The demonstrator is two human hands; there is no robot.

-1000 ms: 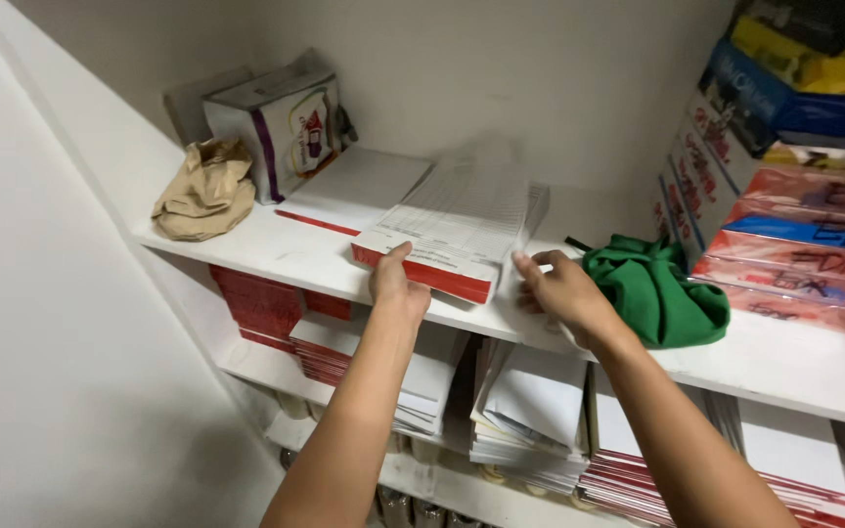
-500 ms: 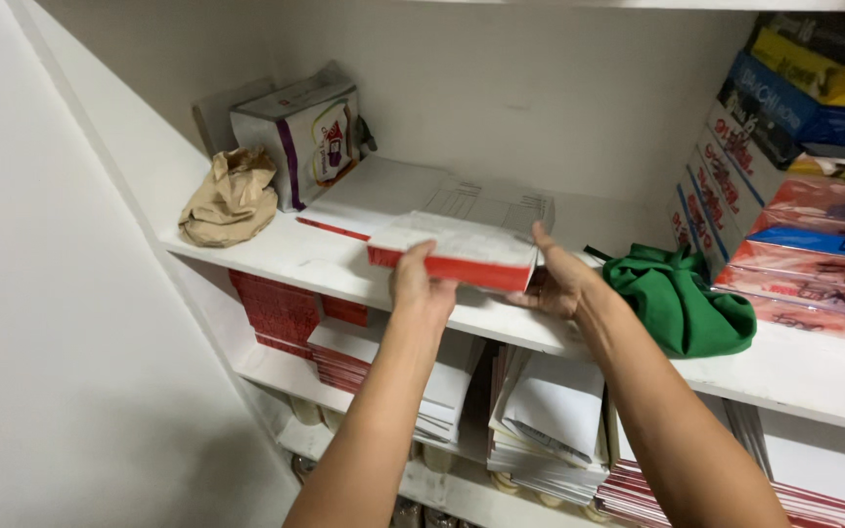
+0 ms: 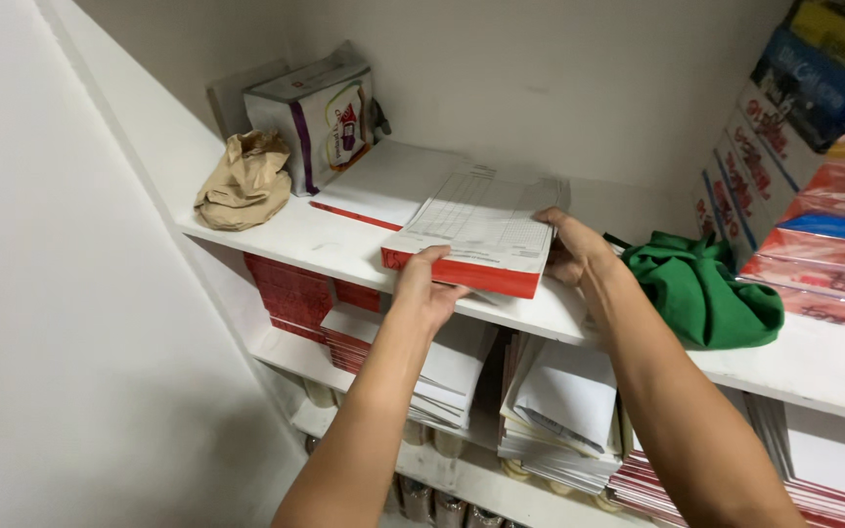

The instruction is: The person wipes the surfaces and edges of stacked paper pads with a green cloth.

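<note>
On the white shelf (image 3: 325, 256), a white carton with purple trim (image 3: 320, 117) stands at the back left beside a crumpled brown paper bag (image 3: 244, 181); red and blue packs (image 3: 823, 249) are stacked at right. Your left hand (image 3: 426, 284) and right hand (image 3: 571, 246) grip the red-edged form pad (image 3: 476, 235) at the shelf's front edge, beside a green cloth (image 3: 701, 293).

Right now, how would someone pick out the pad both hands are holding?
Find the upper white shelf. At its front edge, between the crumpled brown paper bag and the green cloth, lies the pad. Its red spine edge and ruled top sheet mark it out.
</note>
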